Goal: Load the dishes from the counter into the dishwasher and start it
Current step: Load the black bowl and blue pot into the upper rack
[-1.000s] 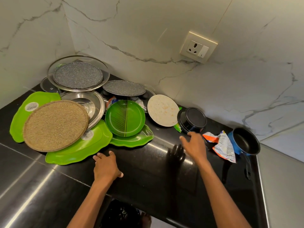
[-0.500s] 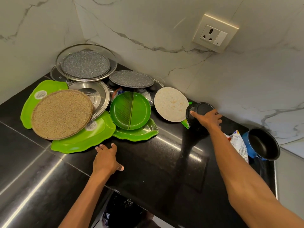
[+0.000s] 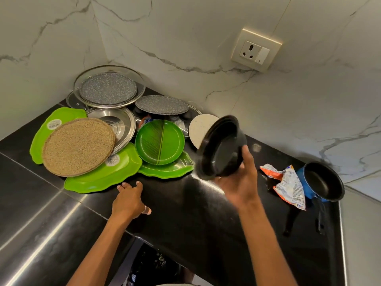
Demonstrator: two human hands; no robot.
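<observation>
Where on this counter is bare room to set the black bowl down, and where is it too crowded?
Bare counter lies between the left hand and the crumpled wrapper, in front of the green leaf plate. Also free: the front-left stretch below the woven mat. Crowded: the corner pile of plates and the blue pan side.

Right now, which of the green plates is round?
The green plate with the leaf-vein pattern, resting on a leaf-shaped green plate. It alone has a circular rim; the others have wavy edges.
</observation>
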